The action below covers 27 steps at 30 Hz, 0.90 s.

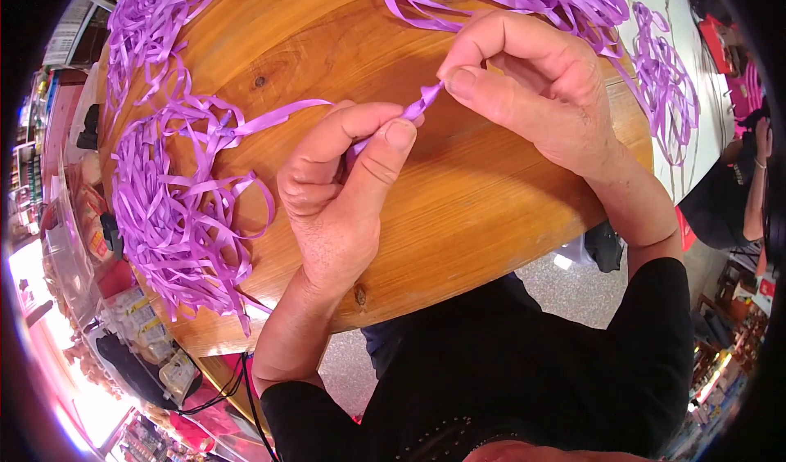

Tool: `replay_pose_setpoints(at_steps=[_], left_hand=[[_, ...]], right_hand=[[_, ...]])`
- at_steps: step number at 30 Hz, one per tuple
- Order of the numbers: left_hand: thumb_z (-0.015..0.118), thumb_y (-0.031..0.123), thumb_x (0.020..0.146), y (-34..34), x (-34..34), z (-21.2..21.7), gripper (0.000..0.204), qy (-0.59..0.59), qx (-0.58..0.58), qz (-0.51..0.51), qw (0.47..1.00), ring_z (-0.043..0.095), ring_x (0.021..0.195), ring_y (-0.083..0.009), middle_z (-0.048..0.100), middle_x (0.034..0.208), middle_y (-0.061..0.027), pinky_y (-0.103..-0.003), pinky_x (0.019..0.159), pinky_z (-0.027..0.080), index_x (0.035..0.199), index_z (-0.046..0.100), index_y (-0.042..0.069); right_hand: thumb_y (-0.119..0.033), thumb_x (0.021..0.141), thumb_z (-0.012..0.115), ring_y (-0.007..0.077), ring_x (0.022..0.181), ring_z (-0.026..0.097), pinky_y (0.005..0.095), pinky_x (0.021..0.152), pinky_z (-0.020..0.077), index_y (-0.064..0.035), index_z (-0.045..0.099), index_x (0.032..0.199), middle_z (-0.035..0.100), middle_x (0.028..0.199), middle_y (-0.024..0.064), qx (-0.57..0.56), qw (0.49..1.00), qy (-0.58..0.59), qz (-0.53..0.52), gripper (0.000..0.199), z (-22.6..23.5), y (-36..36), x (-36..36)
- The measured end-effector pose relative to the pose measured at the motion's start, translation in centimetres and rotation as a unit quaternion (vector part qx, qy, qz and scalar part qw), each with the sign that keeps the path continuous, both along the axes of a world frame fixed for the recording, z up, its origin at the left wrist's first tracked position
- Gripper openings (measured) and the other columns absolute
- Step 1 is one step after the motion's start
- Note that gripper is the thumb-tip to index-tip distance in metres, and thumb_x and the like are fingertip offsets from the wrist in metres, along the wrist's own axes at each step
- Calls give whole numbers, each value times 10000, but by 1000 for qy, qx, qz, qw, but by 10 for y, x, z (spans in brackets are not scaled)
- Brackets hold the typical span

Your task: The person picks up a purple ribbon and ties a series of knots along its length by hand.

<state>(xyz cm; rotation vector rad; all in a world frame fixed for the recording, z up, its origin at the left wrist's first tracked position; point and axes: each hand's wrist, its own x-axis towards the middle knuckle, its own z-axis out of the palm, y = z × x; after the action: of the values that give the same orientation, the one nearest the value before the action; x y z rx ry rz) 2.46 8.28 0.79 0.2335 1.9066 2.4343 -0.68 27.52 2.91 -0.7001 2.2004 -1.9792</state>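
Pinching a twisty purple ribbon [427, 98] over the table [483, 208] — left hand [340, 184] near, right hand [544, 94] farther off, each thumb and finger closed on it — maybe so it won't untwist.

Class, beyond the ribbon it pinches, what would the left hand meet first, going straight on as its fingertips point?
Probably the right hand, just ahead toward the upper right; depth is unclear, so the left hand might pass beneath it.

Wooden table [483, 216] (speckled floor [573, 294] below)
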Motion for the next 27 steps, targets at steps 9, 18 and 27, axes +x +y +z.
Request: replay_pose_setpoints(at_steps=[9, 18, 27], left_hand=[[612, -42, 841, -1, -3, -4, 119, 15, -8, -12, 1000, 478, 707, -49, 566, 787, 6, -177, 635, 372, 954, 630, -8], [621, -45, 830, 0, 0, -2, 124, 58, -7, -29, 998, 474, 707, -46, 572, 802, 9, -177, 630, 367, 943, 638, 1], [642, -53, 786, -9, -2, 5, 101, 77, -72, 39, 994, 477, 689, -68, 599, 787, -17, -193, 634, 365, 874, 648, -3]], right_hand=[[-73, 818, 649, 166, 939, 559, 252, 817, 426, 4, 626, 1078, 617, 997, 94, 155, 946, 279, -47, 273, 8, 6, -7], [-145, 622, 711, 190, 789, 531, 325, 685, 363, -37, 680, 898, 565, 808, 15, 231, 864, 445, -47, 298, -11, -1, -4], [-145, 631, 710, 190, 748, 505, 346, 689, 356, -55, 612, 726, 481, 709, 1, 211, 857, 467, -59, 163, -8, 6, -4]])
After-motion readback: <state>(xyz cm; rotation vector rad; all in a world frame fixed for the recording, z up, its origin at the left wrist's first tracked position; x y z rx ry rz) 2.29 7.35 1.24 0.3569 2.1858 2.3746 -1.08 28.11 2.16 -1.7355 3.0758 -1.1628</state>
